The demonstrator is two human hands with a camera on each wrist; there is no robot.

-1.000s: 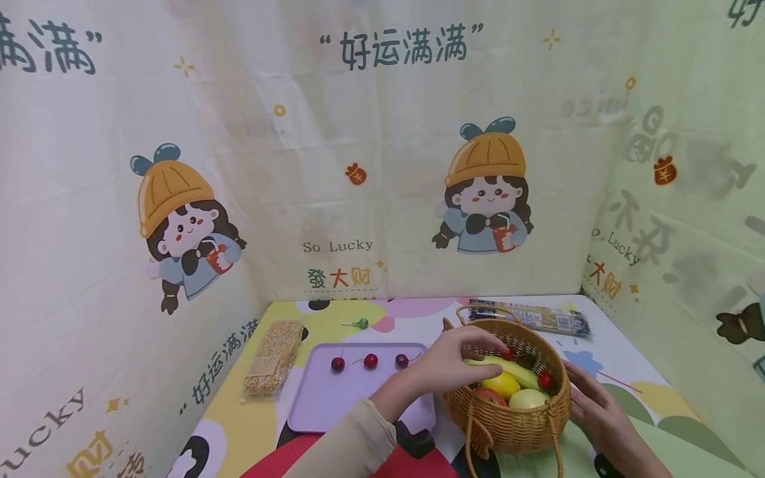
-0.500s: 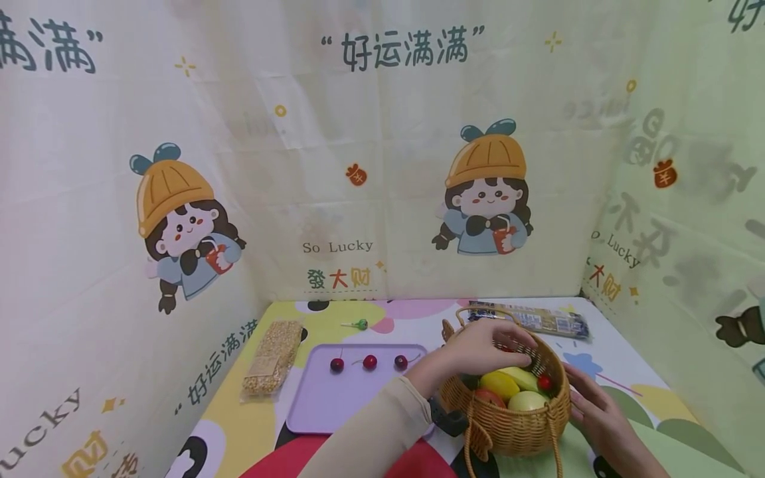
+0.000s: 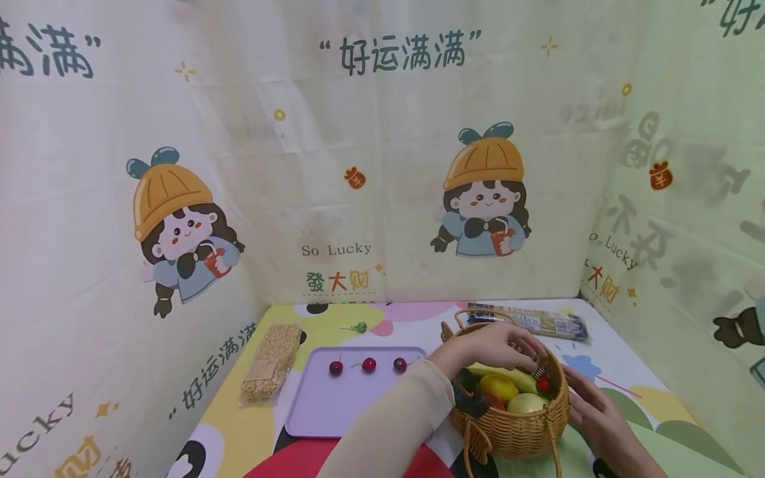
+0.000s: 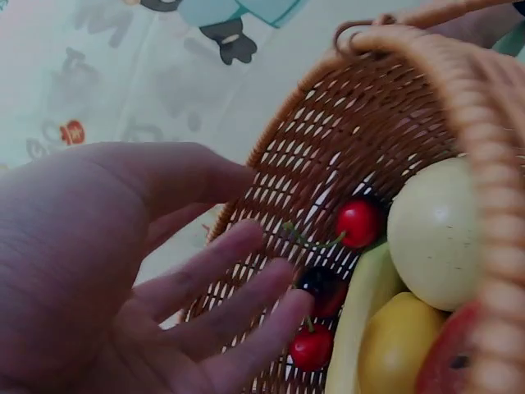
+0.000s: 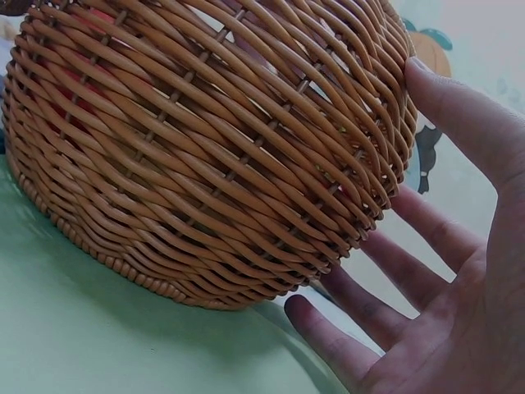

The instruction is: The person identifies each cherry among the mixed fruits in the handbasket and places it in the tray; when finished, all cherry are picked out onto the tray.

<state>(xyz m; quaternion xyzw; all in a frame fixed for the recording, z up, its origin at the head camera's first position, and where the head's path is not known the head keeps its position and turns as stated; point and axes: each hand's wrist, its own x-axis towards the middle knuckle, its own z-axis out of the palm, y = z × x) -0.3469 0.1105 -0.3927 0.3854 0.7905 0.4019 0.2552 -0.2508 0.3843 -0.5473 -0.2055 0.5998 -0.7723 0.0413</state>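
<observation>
A round wicker basket [image 3: 514, 435] holds fruit. My left hand [image 3: 493, 345] reaches over its far left rim, fingers spread and nothing gripped. In the left wrist view, those fingertips overlap the inner wall beside a dark cherry [image 4: 321, 289] and a red cherry [image 4: 312, 346]. Another red cherry [image 4: 359, 222] with a green stem lies against a pale round fruit [image 4: 435, 234]. Along them runs a yellow banana [image 4: 349, 361], with a lemon [image 4: 398, 341] and a red fruit [image 4: 455, 357] beside it. My right hand [image 3: 597, 411] rests its extended fingers on the basket's right side.
Left of the basket, a lilac tray [image 3: 323, 418] bears three cherries. A bag of yellow kernels [image 3: 271, 362] lies farther left. Behind the tray is a green-headed lollipop [image 3: 360, 327]; a long printed packet [image 3: 556, 324] lies behind the basket. Printed cloth walls enclose the table.
My left hand has moved rightward across the basket's opening, its fingers now lower toward the inner right wall. The right hand keeps its place at the basket's side.
</observation>
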